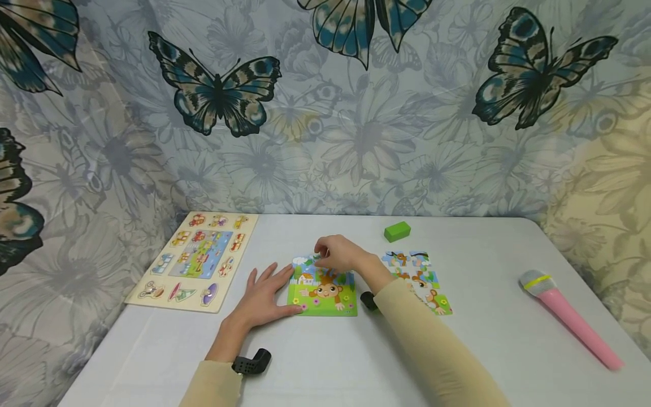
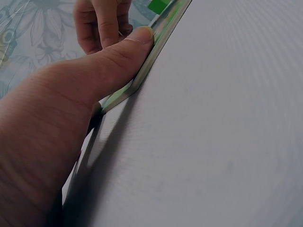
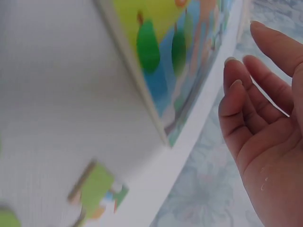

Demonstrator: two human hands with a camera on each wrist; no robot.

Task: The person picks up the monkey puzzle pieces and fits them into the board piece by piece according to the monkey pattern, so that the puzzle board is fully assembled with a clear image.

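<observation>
A square monkey picture puzzle (image 1: 325,302) with a green lower part lies on the white table. My left hand (image 1: 264,299) rests at its left side, fingers spread straight. The thumb (image 2: 118,59) presses on the puzzle's near edge in the left wrist view. Over the top of the puzzle hovers my right hand (image 1: 341,252). In the right wrist view its fingers (image 3: 234,106) are loosely curled, with nothing visible between them and the puzzle board (image 3: 137,71) beside them. Loose puzzle pieces (image 1: 439,302) lie right of the board, partly hidden by my right forearm.
A wooden board with small pictures (image 1: 137,297) lies at the left of the table. At the back stands a green block (image 1: 397,231). A pink toy microphone (image 1: 574,322) lies at the far right. Butterfly-patterned cloth (image 1: 366,158) hangs behind the table.
</observation>
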